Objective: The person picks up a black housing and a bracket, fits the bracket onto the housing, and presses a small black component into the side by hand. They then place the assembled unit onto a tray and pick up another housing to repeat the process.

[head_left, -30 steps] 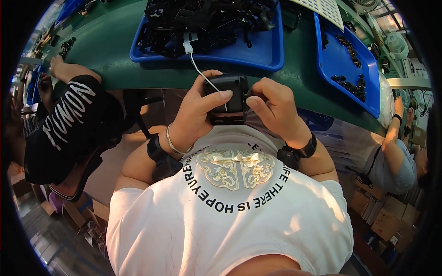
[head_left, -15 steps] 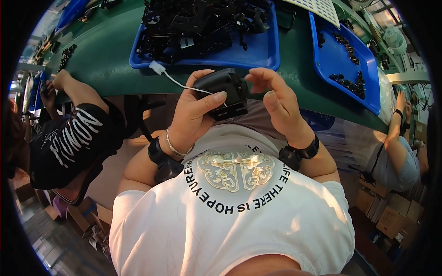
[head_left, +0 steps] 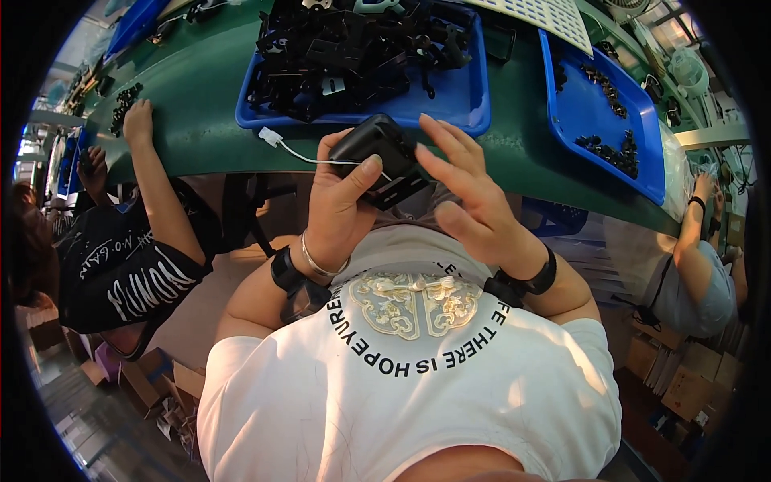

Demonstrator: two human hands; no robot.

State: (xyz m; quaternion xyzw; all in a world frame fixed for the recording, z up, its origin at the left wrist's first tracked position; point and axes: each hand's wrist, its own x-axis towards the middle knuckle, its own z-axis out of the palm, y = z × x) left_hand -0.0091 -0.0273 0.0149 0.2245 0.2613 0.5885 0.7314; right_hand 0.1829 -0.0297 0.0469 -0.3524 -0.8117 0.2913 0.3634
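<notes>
My left hand (head_left: 344,178) is closed around a black box-shaped plastic housing (head_left: 376,153), its thumb lying across the near face. A thin white cable (head_left: 299,154) runs over that hand and the housing, ending in a white plug (head_left: 271,136) off to the left. My right hand (head_left: 466,178) is at the housing's right side, fingers stretched and apart, with its fingertips close to the edge; whether they touch it I cannot tell. Nothing shows in the right hand. The housing is tilted, and its underside is hidden.
Beyond my hands a blue tray (head_left: 458,120) holds a heap of black plastic parts (head_left: 353,56). Another blue tray (head_left: 598,161) with small black pieces lies to the right on the green table (head_left: 514,145). Co-workers sit at both sides; the left one's hand (head_left: 138,122) reaches small black parts.
The housing has turned and tilted in my left hand. My right hand has moved left, nearer to it. The left co-worker's arm has reached farther onto the table.
</notes>
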